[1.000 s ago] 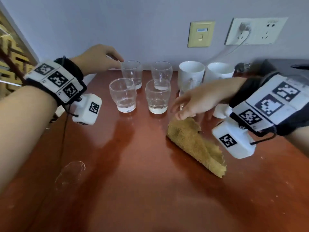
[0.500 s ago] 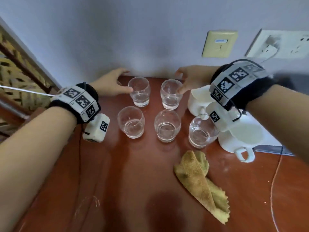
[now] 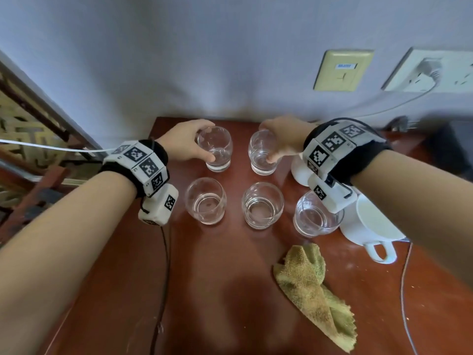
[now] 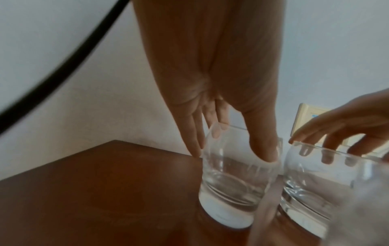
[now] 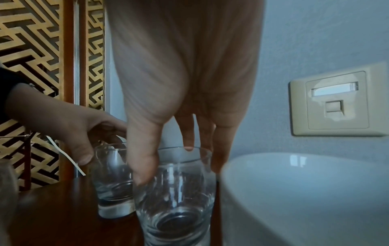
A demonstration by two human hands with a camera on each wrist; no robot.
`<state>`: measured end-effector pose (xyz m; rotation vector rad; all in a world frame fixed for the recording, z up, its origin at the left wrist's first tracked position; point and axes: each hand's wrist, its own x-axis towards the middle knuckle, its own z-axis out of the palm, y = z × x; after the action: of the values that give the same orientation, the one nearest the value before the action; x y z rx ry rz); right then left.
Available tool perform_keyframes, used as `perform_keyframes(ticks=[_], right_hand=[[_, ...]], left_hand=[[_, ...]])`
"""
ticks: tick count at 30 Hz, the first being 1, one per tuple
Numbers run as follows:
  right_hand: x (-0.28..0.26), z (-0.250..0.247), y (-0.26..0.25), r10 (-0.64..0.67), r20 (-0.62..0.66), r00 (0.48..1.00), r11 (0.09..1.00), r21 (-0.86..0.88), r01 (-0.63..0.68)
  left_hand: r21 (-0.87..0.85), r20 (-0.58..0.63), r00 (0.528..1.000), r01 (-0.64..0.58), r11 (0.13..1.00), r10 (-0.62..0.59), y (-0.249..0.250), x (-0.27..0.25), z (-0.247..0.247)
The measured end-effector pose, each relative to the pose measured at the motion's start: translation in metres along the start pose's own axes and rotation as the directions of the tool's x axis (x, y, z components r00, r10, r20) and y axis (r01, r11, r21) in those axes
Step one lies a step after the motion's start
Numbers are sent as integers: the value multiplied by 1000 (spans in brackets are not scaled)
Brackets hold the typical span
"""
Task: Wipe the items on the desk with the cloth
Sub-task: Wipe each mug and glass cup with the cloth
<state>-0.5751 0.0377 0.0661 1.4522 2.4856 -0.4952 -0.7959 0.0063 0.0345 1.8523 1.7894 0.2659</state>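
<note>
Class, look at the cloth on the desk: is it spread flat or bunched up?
Bunched up: the cloth lies crumpled in folds, untouched by either hand.

You are seeing the crumpled yellow-green cloth [image 3: 316, 294] lying flat on the desk [image 3: 217, 290], near five upright clear glasses [image 3: 262, 204].

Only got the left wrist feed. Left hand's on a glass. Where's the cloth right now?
Observer: The cloth lies crumpled on the desk, nearer the person than the glasses, untouched.
Operator: Glass count?
Observer: Five glasses: two in the back row, three in front.
Operator: Right hand properly gripping?
Observer: Yes. The right hand has its thumb on the near side of the back right glass, fingers behind it.
</note>
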Motion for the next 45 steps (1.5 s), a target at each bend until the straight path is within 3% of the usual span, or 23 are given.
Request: perform_keyframes(ticks=[9, 13, 15, 18, 22, 27, 32, 37, 42, 45], right_hand=[[-1, 4, 2, -28, -28, 999, 998, 51, 29], [-2, 3, 4, -11, 28, 1000, 996, 90, 8], [-10, -7, 13, 22, 38, 999, 972, 231, -30], [-38, -31, 41, 145, -120, 982, 889, 451, -77], [-81, -35, 84, 274, -178, 945, 850, 504, -151], [-107, 6, 96, 322, -139, 937, 853, 472, -223], [-98, 17, 79, 245, -182, 952, 876, 463, -137], [-91, 21, 73, 222, -59, 973, 901, 393, -182], [-96, 20, 71, 221, -88, 971, 910, 377, -173], [-104, 20, 68, 198, -129, 972, 909, 394, -133]], left_hand=[[-32, 23, 1000, 15, 999, -14, 0, -6, 2], [-19, 52, 998, 26, 999, -25, -1, -10, 4], [-23, 58, 998, 39, 999, -38, -1, -15, 6], [-86, 15, 996, 88, 992, -87, 3, -24, 7], [-37, -55, 998, -4, 999, 2, 20, -41, 6], [79, 113, 988, -119, 990, 110, 47, -53, 20], [258, 182, 972, -192, 947, 147, 72, -55, 48], [259, 363, 910, -304, 917, 199, 93, -64, 71], [121, 405, 895, -254, 960, 186, 96, -67, 69], [165, 431, 884, -274, 947, 180, 96, -68, 69]])
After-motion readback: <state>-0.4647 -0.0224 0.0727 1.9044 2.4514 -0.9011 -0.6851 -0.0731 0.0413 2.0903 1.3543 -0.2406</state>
